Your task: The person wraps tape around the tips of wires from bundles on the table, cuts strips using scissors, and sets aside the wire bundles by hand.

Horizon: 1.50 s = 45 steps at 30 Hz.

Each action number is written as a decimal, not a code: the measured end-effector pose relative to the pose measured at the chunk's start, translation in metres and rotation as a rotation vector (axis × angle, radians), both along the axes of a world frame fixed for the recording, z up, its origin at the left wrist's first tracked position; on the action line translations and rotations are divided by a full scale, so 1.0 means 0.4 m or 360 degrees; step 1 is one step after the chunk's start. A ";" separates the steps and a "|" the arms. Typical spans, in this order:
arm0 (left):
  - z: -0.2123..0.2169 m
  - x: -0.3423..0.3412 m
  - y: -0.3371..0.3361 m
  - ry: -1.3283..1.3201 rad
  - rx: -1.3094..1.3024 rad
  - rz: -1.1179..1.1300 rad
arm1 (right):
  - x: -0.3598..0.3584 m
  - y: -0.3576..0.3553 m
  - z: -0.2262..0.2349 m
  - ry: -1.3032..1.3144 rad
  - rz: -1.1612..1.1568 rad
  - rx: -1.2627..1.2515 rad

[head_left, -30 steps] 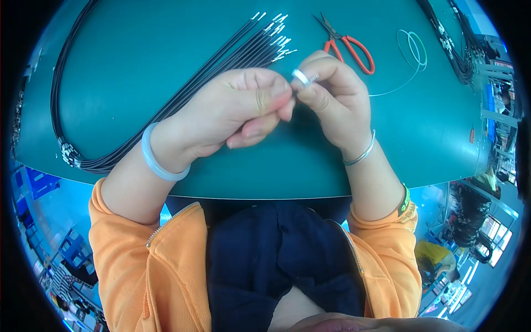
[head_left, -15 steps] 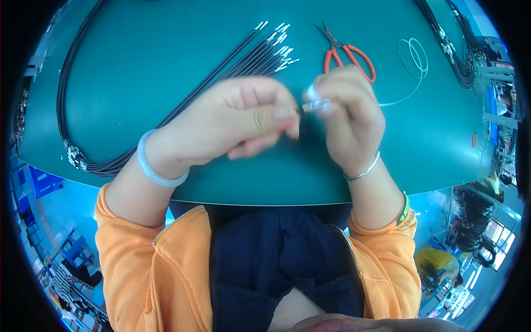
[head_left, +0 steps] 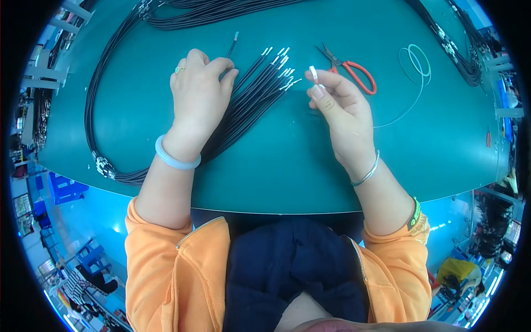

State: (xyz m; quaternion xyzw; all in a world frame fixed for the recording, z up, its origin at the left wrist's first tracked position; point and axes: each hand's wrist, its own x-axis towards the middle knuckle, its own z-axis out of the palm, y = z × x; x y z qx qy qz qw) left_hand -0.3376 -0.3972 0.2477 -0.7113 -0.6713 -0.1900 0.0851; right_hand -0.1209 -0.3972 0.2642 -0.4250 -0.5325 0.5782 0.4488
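My left hand (head_left: 202,91) reaches over a bundle of black cables (head_left: 249,99) with silvery-white tips. Its thumb and forefinger are closed on a single black cable (head_left: 231,50), whose tip points away from me; the grip itself is partly hidden by the hand. To the right, my right hand (head_left: 348,108) is raised with thumb and forefinger pinched together. At those fingertips shows a small white strip (head_left: 313,74), too small to identify. Just beyond that hand lie red-handled scissors (head_left: 359,76), partly covered by its fingers.
A thin pale-green line (head_left: 423,77) lies coiled on the green table (head_left: 276,177), running toward my right wrist. More black cables curve along the left (head_left: 91,99) and across the far edge (head_left: 215,14). Another bundle (head_left: 451,47) lies far right.
My hands have separated. The left moved left and away from me, onto the cables. The clear piece seen between them no longer shows. The view has shifted, revealing more far cables.
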 end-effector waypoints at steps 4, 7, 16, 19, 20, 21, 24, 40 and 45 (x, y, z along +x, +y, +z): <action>0.005 0.026 -0.007 -0.0213 0.0018 -0.0166 | 0.004 0.005 0.008 0.0040 0.0077 -0.0123; 0.025 0.066 -0.018 -0.0567 0.0280 -0.0568 | 0.002 0.007 0.010 0.0076 0.0191 -0.0199; 0.023 0.064 -0.009 -0.0660 0.0422 -0.1011 | -0.003 0.014 0.013 -0.0242 0.0448 0.0102; 0.035 0.061 -0.007 -0.0701 0.0517 -0.0888 | -0.005 0.019 0.014 -0.0250 0.0353 0.0215; 0.032 0.060 -0.009 -0.0706 0.0515 -0.0882 | -0.004 0.020 0.013 -0.0200 0.0371 0.0228; 0.029 0.060 -0.012 -0.0718 0.0499 -0.0855 | -0.004 0.020 0.012 -0.0151 0.0388 0.0241; 0.023 0.061 -0.019 -0.0747 0.0464 -0.0795 | 0.002 0.020 0.028 -0.0082 0.0476 0.0138; 0.019 0.070 -0.025 -0.0766 0.0548 -0.0770 | -0.004 0.001 0.026 0.0255 0.0662 -0.0162; 0.002 0.083 -0.028 -0.0708 0.0485 -0.0895 | -0.005 0.002 0.022 0.0162 0.0628 0.0211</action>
